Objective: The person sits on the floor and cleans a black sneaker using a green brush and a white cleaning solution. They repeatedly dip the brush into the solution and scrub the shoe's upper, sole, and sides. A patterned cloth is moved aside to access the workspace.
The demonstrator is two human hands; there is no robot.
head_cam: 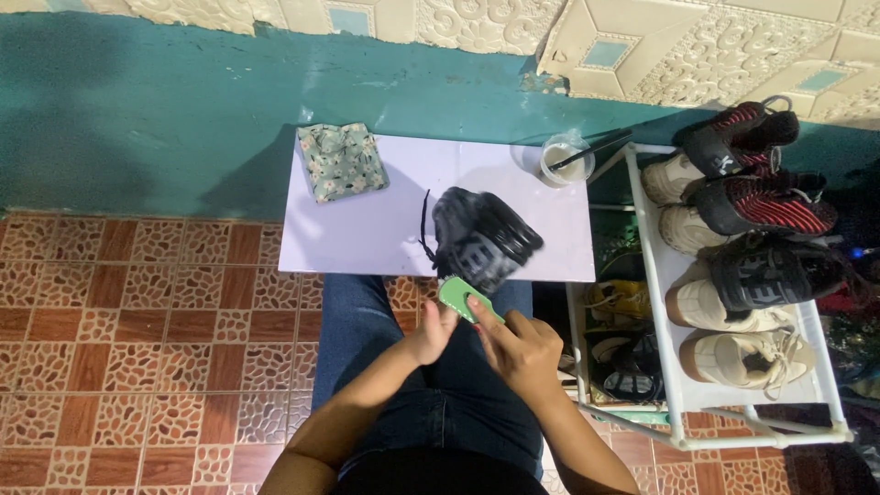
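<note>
I hold a small green brush [468, 300] over my lap, both hands close together on it: my left hand [433, 332] grips its near end, my right hand [521, 348] pinches its far edge. Just beyond it, a black shoe [483, 237] lies on the pale table [385, 234], its lace trailing. A folded flowered cloth [341, 161] and a cup [563, 159] sit farther back. A white shoe rack [653, 275] stands to my right.
</note>
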